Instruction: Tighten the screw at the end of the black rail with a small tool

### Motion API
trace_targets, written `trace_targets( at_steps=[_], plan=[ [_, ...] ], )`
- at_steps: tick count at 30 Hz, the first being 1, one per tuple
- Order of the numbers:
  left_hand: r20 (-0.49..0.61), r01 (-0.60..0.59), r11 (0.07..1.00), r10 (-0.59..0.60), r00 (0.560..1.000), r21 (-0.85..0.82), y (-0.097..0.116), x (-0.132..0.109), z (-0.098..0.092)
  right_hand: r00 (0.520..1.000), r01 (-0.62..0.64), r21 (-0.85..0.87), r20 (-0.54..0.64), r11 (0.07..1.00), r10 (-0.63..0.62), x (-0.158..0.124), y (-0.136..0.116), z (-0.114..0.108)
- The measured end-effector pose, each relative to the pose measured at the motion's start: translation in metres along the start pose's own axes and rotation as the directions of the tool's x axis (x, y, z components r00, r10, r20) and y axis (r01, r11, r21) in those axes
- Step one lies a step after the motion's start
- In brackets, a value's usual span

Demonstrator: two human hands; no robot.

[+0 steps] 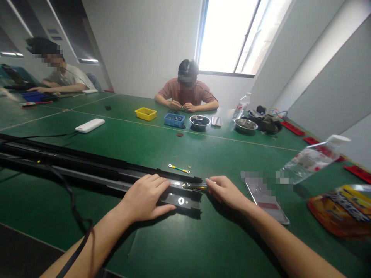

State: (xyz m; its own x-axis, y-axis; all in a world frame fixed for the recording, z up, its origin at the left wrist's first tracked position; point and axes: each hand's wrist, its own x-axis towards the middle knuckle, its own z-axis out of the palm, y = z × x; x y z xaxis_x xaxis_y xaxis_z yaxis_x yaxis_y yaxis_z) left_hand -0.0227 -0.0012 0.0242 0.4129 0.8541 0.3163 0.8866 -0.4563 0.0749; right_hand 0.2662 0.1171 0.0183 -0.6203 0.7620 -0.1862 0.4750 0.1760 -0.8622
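Note:
A long black metal rail (100,180) stretches from the left edge to the middle of the table. My left hand (145,197) grips it near its right end, fingers laid over the top and thumb on the near side. In my right hand (224,190) is a wrench (193,185), pinched between thumb and fingers. The wrench's head sits at a small round fastener on the rail's end. Just beyond the rail lies a short green-and-yellow wire with ring terminals (179,168), beside a small nut (189,166).
Right of my hands are a phone (265,197), a water bottle (314,160) and a snack packet (342,212). Farther back stand a yellow bin (145,114), a blue bin (174,120) and metal bowls (199,122). A white power bank (90,126) lies left. Two people sit across.

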Motion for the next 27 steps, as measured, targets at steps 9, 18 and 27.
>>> trace_targets(
  at_steps=[9, 18, 27],
  plan=[
    [-0.013, 0.000, 1.000, 0.000, 1.000, 0.000, 0.001, 0.002, 0.000, 0.987, 0.082, -0.212, 0.153, 0.974, -0.050, -0.007, -0.010, -0.002],
    [0.007, 0.011, 1.000, -0.011, 1.000, -0.003, 0.001, 0.001, 0.000, 0.987, 0.034, -0.123, 0.159, 0.992, -0.014, -0.008, -0.012, -0.003],
    [0.023, 0.011, 1.000, -0.011, 1.000, -0.007, 0.001, 0.000, 0.000, 0.981, -0.057, -0.017, 0.187, 0.998, 0.059, -0.010, -0.009, -0.003]
  ],
)
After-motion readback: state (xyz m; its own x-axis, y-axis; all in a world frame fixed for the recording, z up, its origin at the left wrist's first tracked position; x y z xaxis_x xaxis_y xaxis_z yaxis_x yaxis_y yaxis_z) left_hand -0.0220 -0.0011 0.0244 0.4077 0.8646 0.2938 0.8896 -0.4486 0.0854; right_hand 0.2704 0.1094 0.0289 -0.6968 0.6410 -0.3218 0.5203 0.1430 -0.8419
